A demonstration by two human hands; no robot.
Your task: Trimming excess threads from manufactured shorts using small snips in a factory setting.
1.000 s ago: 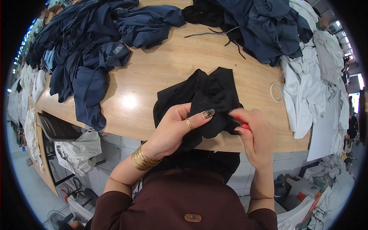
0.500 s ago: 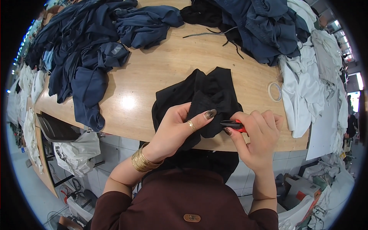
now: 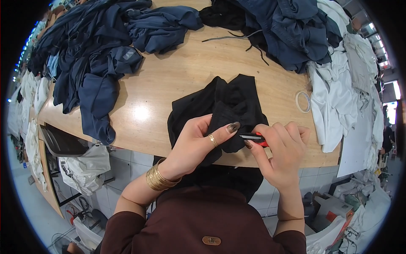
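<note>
A black garment (image 3: 194, 103) lies bunched at the table's near edge, partly hanging over it. My left hand (image 3: 196, 139) is closed on its gathered band, thumb on top and fingers hidden under the cloth. In my right hand (image 3: 281, 146) is a small pair of thread snips (image 3: 253, 137) with red handles and dark blades. The blades point left and reach the cloth's edge close to my left thumb. Whether they touch a thread cannot be made out.
Dark blue garments (image 3: 99, 72) are heaped at the far left, with another navy pile (image 3: 292, 34) at the far right. White cloth (image 3: 334, 97) hangs over the right side. A tape roll (image 3: 303, 102) lies beside it on the wooden table (image 3: 169, 67). A white bag (image 3: 86, 169) hangs below left.
The snips in my right hand have moved slightly left, nearer to my left thumb, and their blades look closer together. My left hand and the garment have barely moved.
</note>
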